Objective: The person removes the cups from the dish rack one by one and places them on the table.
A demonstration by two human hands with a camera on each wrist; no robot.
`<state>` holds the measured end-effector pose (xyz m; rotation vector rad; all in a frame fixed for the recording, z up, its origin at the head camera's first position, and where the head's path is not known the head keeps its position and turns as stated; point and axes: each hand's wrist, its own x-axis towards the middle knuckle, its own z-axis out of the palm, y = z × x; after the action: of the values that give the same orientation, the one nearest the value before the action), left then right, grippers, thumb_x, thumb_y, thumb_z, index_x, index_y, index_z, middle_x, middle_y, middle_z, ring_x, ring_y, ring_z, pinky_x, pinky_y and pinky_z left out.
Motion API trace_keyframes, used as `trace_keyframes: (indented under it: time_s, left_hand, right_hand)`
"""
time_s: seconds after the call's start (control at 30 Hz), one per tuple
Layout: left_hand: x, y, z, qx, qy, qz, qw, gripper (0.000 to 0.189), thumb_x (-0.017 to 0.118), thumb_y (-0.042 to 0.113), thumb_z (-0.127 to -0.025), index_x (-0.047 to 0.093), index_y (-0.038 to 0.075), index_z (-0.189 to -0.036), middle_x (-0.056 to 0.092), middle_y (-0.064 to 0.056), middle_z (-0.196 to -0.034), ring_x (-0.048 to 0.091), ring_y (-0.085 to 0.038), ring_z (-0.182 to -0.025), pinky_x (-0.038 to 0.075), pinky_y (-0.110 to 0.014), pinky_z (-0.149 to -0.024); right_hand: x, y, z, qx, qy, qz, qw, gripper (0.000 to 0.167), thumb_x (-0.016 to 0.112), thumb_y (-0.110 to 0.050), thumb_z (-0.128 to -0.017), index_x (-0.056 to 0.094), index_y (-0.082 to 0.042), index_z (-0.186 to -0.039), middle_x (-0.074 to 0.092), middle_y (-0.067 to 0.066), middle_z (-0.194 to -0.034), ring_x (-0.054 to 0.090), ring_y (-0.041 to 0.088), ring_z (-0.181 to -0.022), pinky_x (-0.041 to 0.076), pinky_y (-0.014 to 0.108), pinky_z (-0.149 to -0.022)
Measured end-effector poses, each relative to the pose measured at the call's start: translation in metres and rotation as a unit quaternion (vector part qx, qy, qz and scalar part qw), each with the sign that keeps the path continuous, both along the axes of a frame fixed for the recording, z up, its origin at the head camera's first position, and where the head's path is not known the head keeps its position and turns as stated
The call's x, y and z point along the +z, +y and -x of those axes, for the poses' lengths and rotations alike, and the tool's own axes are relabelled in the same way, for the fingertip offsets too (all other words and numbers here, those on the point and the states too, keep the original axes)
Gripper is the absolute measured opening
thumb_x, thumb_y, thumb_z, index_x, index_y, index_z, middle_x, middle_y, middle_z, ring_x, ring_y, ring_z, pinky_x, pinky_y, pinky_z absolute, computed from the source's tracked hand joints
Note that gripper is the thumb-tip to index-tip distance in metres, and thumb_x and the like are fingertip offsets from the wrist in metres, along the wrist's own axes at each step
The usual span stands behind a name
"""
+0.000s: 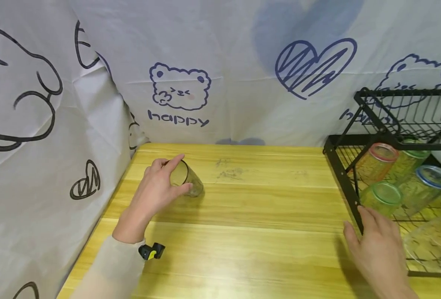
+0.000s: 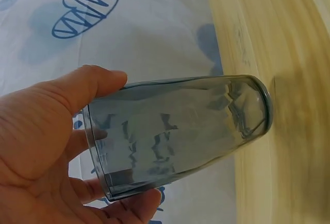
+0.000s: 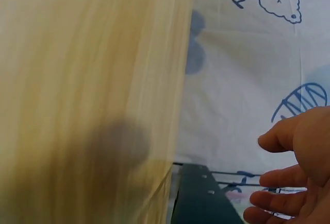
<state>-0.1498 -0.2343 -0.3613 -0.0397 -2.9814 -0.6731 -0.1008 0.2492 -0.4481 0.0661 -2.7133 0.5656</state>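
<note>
A smoky, clear drinking glass (image 1: 195, 182) is near the back left of the wooden table. My left hand (image 1: 153, 191) holds it by the rim, thumb on one side and fingers on the other. In the left wrist view the glass (image 2: 175, 126) has faceted walls, and its base is right at the tabletop. My right hand (image 1: 379, 249) is over the near left side of a black wire rack (image 1: 349, 182), with nothing in its grasp. The right wrist view shows that hand's thumb and fingers (image 3: 281, 175) spread apart.
Inside the rack stand several glasses: a red-rimmed glass (image 1: 383, 153), a blue-rimmed glass (image 1: 431, 178), a green-rimmed glass (image 1: 385, 195) and a larger clear vessel (image 1: 435, 241). A printed white cloth (image 1: 239, 83) hangs behind and left of the table (image 1: 257, 207).
</note>
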Motion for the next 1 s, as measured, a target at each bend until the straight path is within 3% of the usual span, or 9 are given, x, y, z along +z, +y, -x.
trace_keyframes:
  time_s: [0.13, 0.33, 0.5, 0.7, 1.0]
  left_hand:
    - [0.002, -0.006, 0.010, 0.008, -0.011, 0.010, 0.9999, 0.084, 0.076, 0.044, -0.094, 0.037, 0.022, -0.166, 0.042, -0.032, -0.153, 0.047, -0.053, -0.132, 0.047, -0.066, -0.103]
    - [0.005, -0.016, 0.025, 0.025, -0.026, 0.025, 0.9990, 0.086, 0.074, 0.045, -0.094, 0.034, 0.022, -0.167, 0.040, -0.035, -0.154, 0.046, -0.054, -0.132, 0.048, -0.066, -0.101]
    - [0.009, -0.023, 0.036, 0.033, -0.044, 0.047, 0.9974, 0.087, 0.073, 0.045, -0.094, 0.033, 0.020, -0.167, 0.038, -0.038, -0.155, 0.045, -0.057, -0.133, 0.047, -0.068, -0.102]
    - [0.010, -0.029, 0.047, 0.038, -0.070, 0.054, 0.9954, 0.089, 0.070, 0.048, -0.095, 0.030, 0.019, -0.168, 0.034, -0.039, -0.157, 0.038, -0.059, -0.140, 0.039, -0.070, -0.113]
    - [0.012, -0.038, 0.059, 0.025, -0.068, 0.082, 0.9939, 0.086, 0.065, 0.043, -0.093, 0.033, 0.013, -0.166, 0.039, -0.042, -0.152, 0.043, -0.059, -0.135, 0.037, -0.068, -0.115]
  right_hand:
    - [-0.003, 0.008, -0.002, -0.010, -0.013, -0.012, 0.9998, 0.052, 0.064, -0.017, -0.101, 0.052, 0.018, -0.138, 0.051, 0.042, -0.134, 0.043, 0.061, -0.122, 0.030, 0.068, -0.107]
    - [-0.006, 0.014, -0.005, -0.030, -0.033, 0.001, 0.9990, 0.054, 0.062, -0.020, -0.103, 0.050, 0.018, -0.141, 0.048, 0.042, -0.135, 0.039, 0.062, -0.125, 0.032, 0.069, -0.104]
    - [-0.009, 0.015, -0.006, -0.042, -0.010, 0.013, 0.9990, 0.049, 0.063, -0.016, -0.102, 0.053, 0.015, -0.138, 0.051, 0.042, -0.131, 0.041, 0.061, -0.121, 0.034, 0.068, -0.100]
    - [-0.011, 0.016, -0.009, -0.049, 0.027, 0.009, 0.9984, 0.047, 0.067, -0.012, -0.098, 0.056, 0.016, -0.135, 0.053, 0.043, -0.125, 0.045, 0.062, -0.114, 0.038, 0.073, -0.093]
    - [-0.017, 0.015, -0.008, -0.042, 0.058, 0.012, 0.9974, 0.046, 0.069, -0.009, -0.095, 0.058, 0.015, -0.132, 0.055, 0.042, -0.122, 0.047, 0.062, -0.112, 0.038, 0.072, -0.093]
